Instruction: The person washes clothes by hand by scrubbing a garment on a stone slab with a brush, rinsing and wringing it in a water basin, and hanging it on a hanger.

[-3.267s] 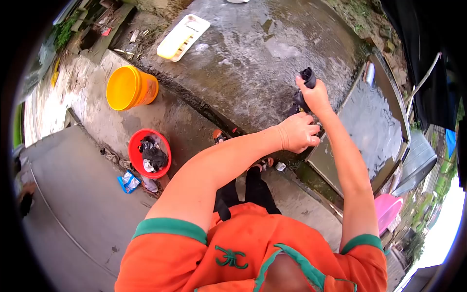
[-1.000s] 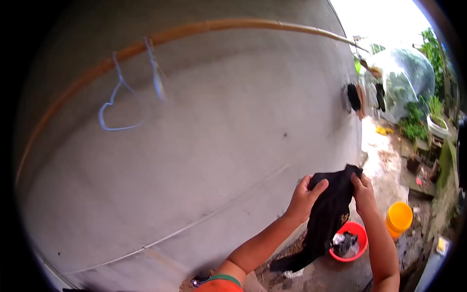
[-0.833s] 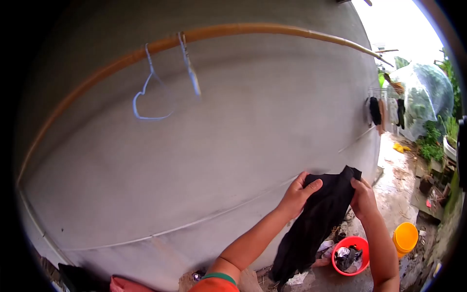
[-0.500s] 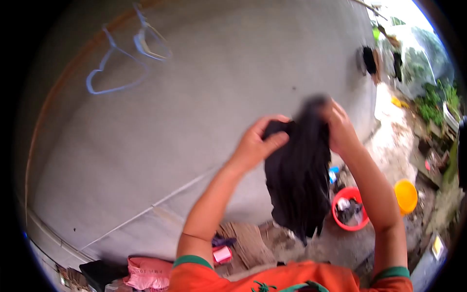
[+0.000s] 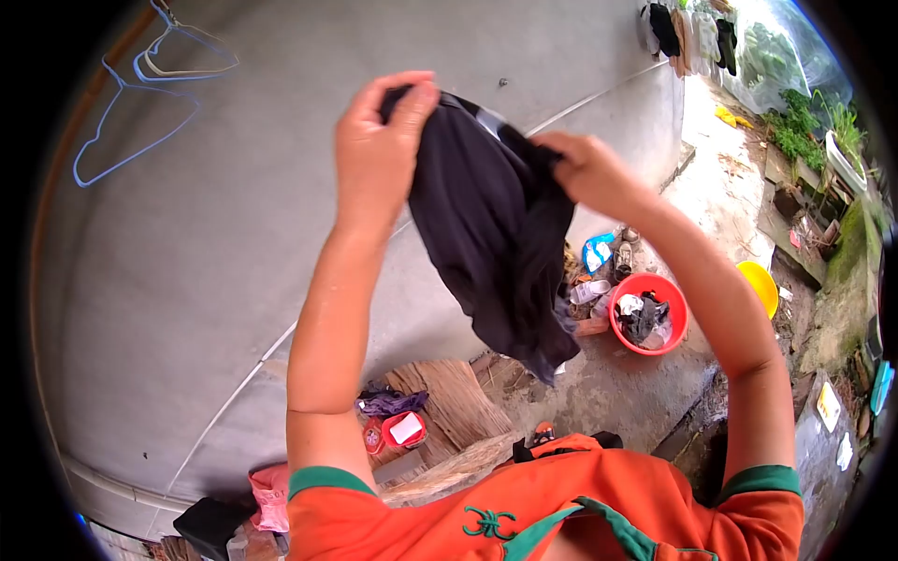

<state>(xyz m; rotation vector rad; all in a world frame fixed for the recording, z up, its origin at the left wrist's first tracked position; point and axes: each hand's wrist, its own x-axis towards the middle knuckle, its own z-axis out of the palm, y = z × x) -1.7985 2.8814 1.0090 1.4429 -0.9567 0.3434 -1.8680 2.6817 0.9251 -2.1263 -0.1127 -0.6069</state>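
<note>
A black garment (image 5: 496, 234) hangs stretched between my two raised hands, its lower edge dangling free. My left hand (image 5: 385, 131) pinches one upper corner, thumb pressed against the fingers. At the other end of the top edge, my right hand (image 5: 594, 173) grips the cloth in closed fingers. A lighter patch shows along the top edge between the hands. The garment's exact kind cannot be made out. Behind it stands a grey wall (image 5: 253, 243).
Blue hangers (image 5: 131, 131) hang from a pole at upper left. A red basin (image 5: 647, 318) holding wet clothes sits on the ground at right, with a yellow basin (image 5: 760, 288) beyond it. Below left lie wooden boards (image 5: 449, 402) and a small red container (image 5: 404, 428). Socks (image 5: 683, 37) hang at far right.
The garment has been spread wider, its top edge now stretched between both hands. My left hand has risen and moved left; my right hand is slightly lower and further left. The view has shifted.
</note>
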